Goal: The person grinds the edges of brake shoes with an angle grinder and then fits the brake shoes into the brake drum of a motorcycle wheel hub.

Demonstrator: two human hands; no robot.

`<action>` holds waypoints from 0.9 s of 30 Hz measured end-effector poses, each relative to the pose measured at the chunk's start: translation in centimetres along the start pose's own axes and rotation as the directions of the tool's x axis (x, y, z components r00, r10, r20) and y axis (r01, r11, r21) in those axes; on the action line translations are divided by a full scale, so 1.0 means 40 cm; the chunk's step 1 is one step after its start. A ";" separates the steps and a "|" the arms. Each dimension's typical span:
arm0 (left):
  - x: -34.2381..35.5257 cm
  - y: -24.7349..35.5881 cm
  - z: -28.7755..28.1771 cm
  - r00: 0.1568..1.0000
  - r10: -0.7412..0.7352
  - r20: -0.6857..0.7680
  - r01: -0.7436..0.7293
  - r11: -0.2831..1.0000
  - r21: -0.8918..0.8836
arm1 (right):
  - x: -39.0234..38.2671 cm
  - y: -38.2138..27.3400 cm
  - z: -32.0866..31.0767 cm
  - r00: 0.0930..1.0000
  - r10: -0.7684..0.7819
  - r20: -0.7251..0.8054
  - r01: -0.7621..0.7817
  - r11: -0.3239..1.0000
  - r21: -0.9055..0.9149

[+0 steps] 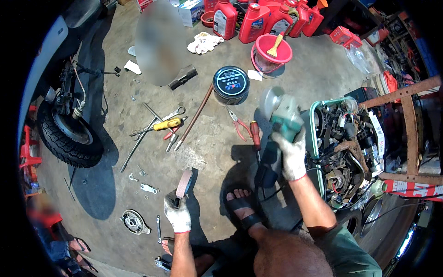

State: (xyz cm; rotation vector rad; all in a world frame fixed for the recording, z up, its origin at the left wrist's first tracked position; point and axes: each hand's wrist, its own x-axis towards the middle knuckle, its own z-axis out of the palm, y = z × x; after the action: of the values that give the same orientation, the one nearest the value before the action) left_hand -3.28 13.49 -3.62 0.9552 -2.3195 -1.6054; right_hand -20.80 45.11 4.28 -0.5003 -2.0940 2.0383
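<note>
My left hand [177, 214], in a white glove, grips the near end of a brake shoe [185, 181]. The shoe's curved pinkish-brown lining points up and away from me. In my gloved right hand [292, 154] is a green angle grinder [287, 114], raised above the floor beside a crate. Its disc [271, 102] is blurred at the far left end. The shoe and the grinder are well apart. A brake backing plate [134, 222] lies left of my left hand, with a spanner [158, 229] between them. A small lever [149, 188] rests farther off.
A green-rimmed crate of parts [314, 134] stands at right, near the grinder's cord. Screwdrivers [167, 123], red pliers [240, 124] and a long rod [196, 113] lie ahead. Beyond are a grease tub [231, 82] and a red bucket [258, 64]. A wheel [67, 134] is at left.
</note>
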 end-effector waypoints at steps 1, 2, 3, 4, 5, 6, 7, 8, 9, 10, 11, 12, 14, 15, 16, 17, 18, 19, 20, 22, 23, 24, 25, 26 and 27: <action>0.000 0.004 0.002 1.000 -0.015 -0.005 0.015 1.000 0.015 | 0.029 -0.014 -0.009 1.000 0.031 0.003 -0.032 0.999 0.038; 0.001 0.009 0.005 1.000 -0.018 -0.004 0.018 1.000 0.005 | 0.066 -0.022 -0.006 1.000 0.023 -0.007 -0.023 0.995 0.092; 0.001 0.013 0.007 1.000 -0.019 0.007 0.019 0.999 -0.033 | 0.105 -0.030 -0.001 1.000 0.018 -0.017 -0.016 0.989 0.147; 0.003 0.016 0.009 1.000 -0.027 0.000 0.027 1.000 0.004 | 0.146 -0.036 0.006 0.999 0.037 -0.012 -0.034 0.979 0.200; 0.005 0.018 0.009 0.999 -0.034 0.001 0.034 0.999 0.011 | 0.180 -0.038 0.016 0.998 -0.041 -0.041 0.050 0.969 0.240; 0.006 0.017 0.009 0.999 -0.042 0.002 0.042 0.999 0.020 | 0.215 -0.035 0.026 0.993 0.020 -0.114 0.011 0.965 0.264; 0.008 0.016 0.008 0.999 -0.045 -0.007 0.045 0.999 0.021 | 0.251 -0.029 0.033 0.981 0.073 -0.180 -0.018 0.957 0.290; 0.010 0.013 0.007 0.999 -0.046 -0.018 0.047 0.999 0.021 | 0.287 -0.021 0.035 0.986 0.034 -0.163 0.013 0.962 0.275; 0.012 0.008 0.005 0.999 -0.031 -0.020 0.031 0.999 -0.009 | 0.327 -0.011 0.032 0.989 -0.005 -0.146 0.043 0.965 0.259; 0.017 0.003 0.003 0.998 -0.048 -0.031 0.048 0.999 0.002 | 0.367 0.007 0.034 0.978 -0.066 -0.198 0.107 0.972 0.207; 0.022 -0.002 0.001 0.998 -0.047 -0.033 0.047 0.999 -0.017 | 0.405 0.024 0.025 0.974 -0.086 -0.210 0.119 0.981 0.150; 0.029 -0.007 0.000 0.999 -0.041 -0.034 0.039 0.998 -0.058 | 0.437 0.045 0.015 0.964 -0.079 -0.253 0.114 0.986 0.125; 0.040 -0.013 0.001 0.996 -0.049 -0.068 0.046 0.997 -0.056 | 0.498 0.087 -0.005 0.920 -0.018 -0.392 0.063 0.993 0.103; 0.044 -0.013 0.002 0.993 -0.092 -0.078 0.087 0.994 -0.068 | 0.526 0.106 -0.021 0.929 -0.109 -0.355 0.148 0.985 0.084; 0.049 -0.011 0.003 0.996 -0.026 -0.083 0.024 0.999 -0.026 | 0.560 0.123 -0.032 0.923 -0.153 -0.352 0.183 0.982 0.053; 0.053 -0.007 0.005 0.996 -0.004 -0.086 0.006 1.000 0.017 | 0.594 0.134 -0.045 0.922 -0.190 -0.338 0.214 0.976 0.034; 0.056 -0.001 0.004 0.995 0.017 -0.094 -0.011 0.998 0.066 | 0.629 0.132 -0.067 0.873 -0.425 -0.240 0.357 0.891 -0.280; 0.061 0.006 0.009 0.991 -0.076 -0.111 0.084 0.993 0.077 | 0.657 0.132 -0.082 0.821 -0.560 -0.113 0.406 0.711 -0.573; 0.059 0.014 0.008 0.995 -0.008 -0.098 0.016 0.997 0.072 | 0.679 0.131 -0.094 0.833 -0.553 -0.020 0.427 0.666 -0.611; 0.067 0.029 0.012 0.997 -0.016 -0.070 0.016 1.000 0.009 | 0.708 0.153 -0.082 0.963 -0.256 -0.089 0.192 0.874 -0.446; 0.077 0.033 0.014 0.998 -0.041 -0.050 0.038 0.998 -0.059 | 0.716 0.168 -0.077 0.987 -0.090 -0.130 0.052 0.961 -0.273; 0.083 0.037 0.016 0.998 -0.043 -0.049 0.041 0.998 -0.055 | 0.727 0.182 -0.074 0.988 -0.019 -0.150 -0.018 0.970 -0.241; 0.089 0.039 0.017 0.998 -0.044 -0.044 0.042 0.998 -0.054 | 0.739 0.195 -0.075 0.982 -0.090 -0.168 0.031 0.946 -0.323; 0.099 0.039 0.021 0.998 -0.031 -0.059 0.024 0.994 -0.103 | 0.758 0.200 -0.087 0.969 -0.168 -0.181 0.082 0.911 -0.405; 0.110 0.037 0.017 0.996 -0.069 -0.051 0.065 0.994 -0.088 | 0.781 0.203 -0.103 0.950 -0.248 -0.188 0.129 0.864 -0.486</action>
State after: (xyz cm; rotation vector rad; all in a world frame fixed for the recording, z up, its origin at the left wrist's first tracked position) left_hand -7.66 11.76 -3.53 1.0537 -2.1860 -1.6687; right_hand -47.38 60.19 -6.90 -0.5518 -2.3636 1.2777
